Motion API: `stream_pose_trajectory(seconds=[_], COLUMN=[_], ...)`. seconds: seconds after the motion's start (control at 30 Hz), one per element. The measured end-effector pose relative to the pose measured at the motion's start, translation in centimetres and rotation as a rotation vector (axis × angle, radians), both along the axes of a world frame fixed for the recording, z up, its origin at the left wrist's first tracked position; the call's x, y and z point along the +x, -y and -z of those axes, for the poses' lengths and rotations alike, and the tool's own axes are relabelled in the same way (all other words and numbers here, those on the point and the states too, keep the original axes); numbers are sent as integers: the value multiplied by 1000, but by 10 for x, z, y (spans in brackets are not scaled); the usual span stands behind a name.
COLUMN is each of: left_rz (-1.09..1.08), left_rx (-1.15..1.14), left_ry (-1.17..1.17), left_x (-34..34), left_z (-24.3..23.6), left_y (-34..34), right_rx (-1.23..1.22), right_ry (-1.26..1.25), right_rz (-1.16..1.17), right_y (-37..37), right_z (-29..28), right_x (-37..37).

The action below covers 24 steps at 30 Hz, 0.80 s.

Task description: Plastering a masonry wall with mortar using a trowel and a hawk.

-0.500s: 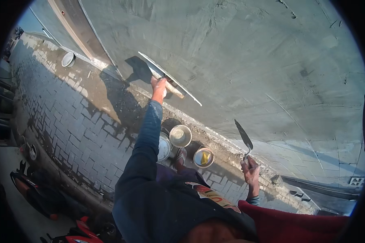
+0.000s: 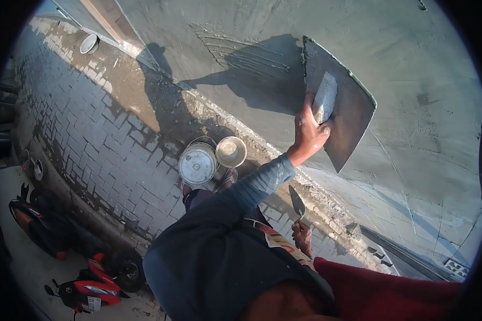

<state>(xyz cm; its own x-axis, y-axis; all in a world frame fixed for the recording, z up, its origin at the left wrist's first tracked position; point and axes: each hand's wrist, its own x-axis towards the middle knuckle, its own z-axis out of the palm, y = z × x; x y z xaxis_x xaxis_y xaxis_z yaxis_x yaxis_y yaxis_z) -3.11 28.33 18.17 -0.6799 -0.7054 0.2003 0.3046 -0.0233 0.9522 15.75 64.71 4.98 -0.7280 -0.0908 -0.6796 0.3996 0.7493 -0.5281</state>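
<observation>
My left hand is closed around the pale handle of a wide plastering float, reaching out over the grey mortared wall. The float is tilted, with wet mortar along its edge; whether that edge touches the wall I cannot tell. Ridges of mortar streak the wall left of the float, partly under its shadow. Lower down, close to my body, my right hand grips a small pointed trowel, blade up. Part of that hand is hidden by my clothing.
By my feet stand a white round bucket and a beige bucket. Rubble lines the wall's foot, beside brick paving. A pale basin sits farther along. A red motorbike and a dark one are parked lower left.
My left hand has swung the float right and up along the wall, turning its back into view. Fresh ridges show on the wall. My right hand has drawn the trowel lower and left.
</observation>
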Motion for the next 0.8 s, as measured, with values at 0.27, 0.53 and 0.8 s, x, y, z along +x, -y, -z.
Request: stream_pose_trajectory(seconds=[0.27,0.53,0.8], left_rz=[-62,-149,10], left_rx=[829,971,530], left_ry=[-132,-152,-395], left_x=[63,49,8], left_z=[215,399,156], left_y=[108,233,299], right_rx=[42,132,138], right_ry=[30,132,173], right_rz=[0,-6,89], right_y=[-4,-28,-35], right_z=[-16,-8,-11], right_x=[5,18,39])
